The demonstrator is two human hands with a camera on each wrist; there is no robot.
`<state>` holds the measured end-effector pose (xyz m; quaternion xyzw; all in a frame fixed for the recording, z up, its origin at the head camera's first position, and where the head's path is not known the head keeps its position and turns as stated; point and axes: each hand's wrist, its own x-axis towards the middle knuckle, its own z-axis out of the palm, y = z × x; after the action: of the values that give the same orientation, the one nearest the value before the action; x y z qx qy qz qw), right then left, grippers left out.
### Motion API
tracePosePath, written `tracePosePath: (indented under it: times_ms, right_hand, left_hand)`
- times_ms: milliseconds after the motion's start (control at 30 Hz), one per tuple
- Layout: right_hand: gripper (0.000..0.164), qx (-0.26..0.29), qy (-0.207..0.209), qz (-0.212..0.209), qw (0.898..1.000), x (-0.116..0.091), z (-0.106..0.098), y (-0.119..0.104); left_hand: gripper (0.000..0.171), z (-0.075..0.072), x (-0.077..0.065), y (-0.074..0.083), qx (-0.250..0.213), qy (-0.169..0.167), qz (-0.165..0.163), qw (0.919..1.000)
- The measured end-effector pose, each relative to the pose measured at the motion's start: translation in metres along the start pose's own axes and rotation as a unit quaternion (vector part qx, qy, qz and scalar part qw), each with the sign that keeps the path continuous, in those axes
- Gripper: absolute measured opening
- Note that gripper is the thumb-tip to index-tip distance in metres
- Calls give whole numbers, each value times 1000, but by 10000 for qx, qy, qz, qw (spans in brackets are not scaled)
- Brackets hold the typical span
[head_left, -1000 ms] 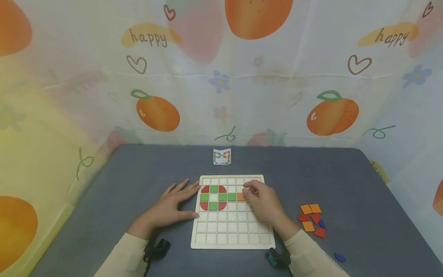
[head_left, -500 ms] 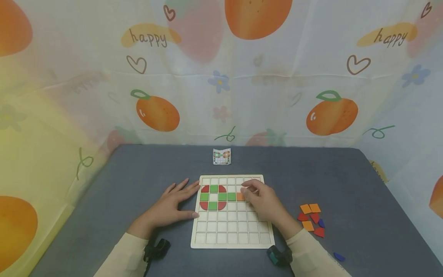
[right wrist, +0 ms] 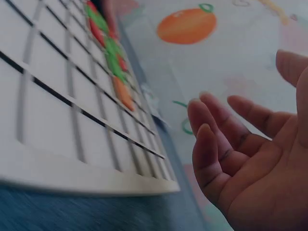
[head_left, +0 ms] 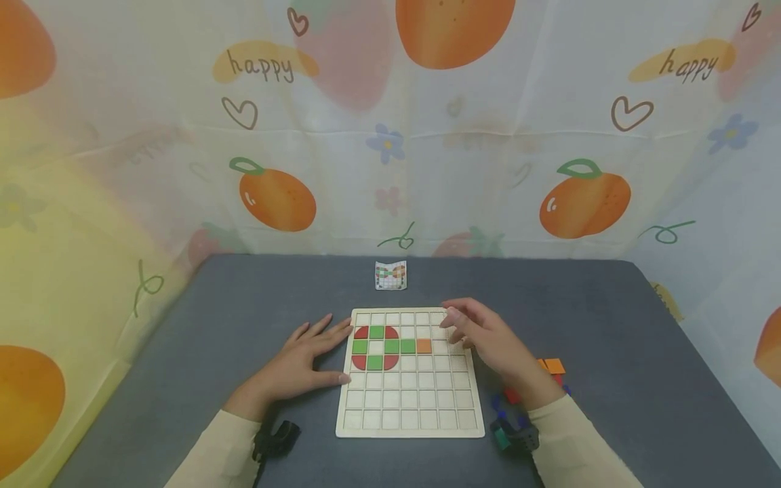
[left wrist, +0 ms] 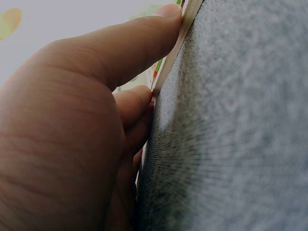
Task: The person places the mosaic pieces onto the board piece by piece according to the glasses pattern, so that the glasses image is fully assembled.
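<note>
I see the pale grid board (head_left: 411,433) lying flat on the grey counter (head_left: 262,298), roughly midway between the counter's left and right edges. Left hand (head_left: 299,369): fingers straight and spread, thumb apart from them, thumb tip and nearest fingertips at the board's left edge; my left wrist view has the thumb tip right on it. Right hand (head_left: 488,339): raised at the board's far right corner, thumb and fingers apart, loosely bent, palm unfilled.

On the board, toward its far left corner, I get a ring: red rounded pieces (head_left: 391,362) at the corners, green squares (head_left: 377,332) between them, pale cell in the middle. One more green square (head_left: 407,346) sits just right of the ring, same row, then an orange square (head_left: 424,346) touching or nearly touching it; can't tell which.

Loose pieces lie off the board's right edge, partly under the right forearm: orange tile (head_left: 554,366), red piece (head_left: 511,396), some blue bits, count unclear to me. Small printed card (head_left: 390,276) near the counter's far edge, beyond the board, shows a coloured grid pattern. Fruit-print cloth (head_left: 457,149) hangs behind the far edge.
</note>
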<state>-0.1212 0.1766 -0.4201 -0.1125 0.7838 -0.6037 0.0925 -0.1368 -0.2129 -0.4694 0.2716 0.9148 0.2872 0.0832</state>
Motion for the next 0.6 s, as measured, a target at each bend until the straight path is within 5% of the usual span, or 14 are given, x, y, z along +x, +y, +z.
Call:
tracePosePath:
  times_ms: [267, 600]
  right_hand:
    - [42, -131, -1, -617, 9980, -9, -43, -6]
    - [40, -130, -195, -817, 9964, -25, -86, 0]
  left_hand:
    - [100, -1, 0, -1, 7, 3, 44, 10000]
    - [99, -2, 0, 1, -60, -12, 53, 10000]
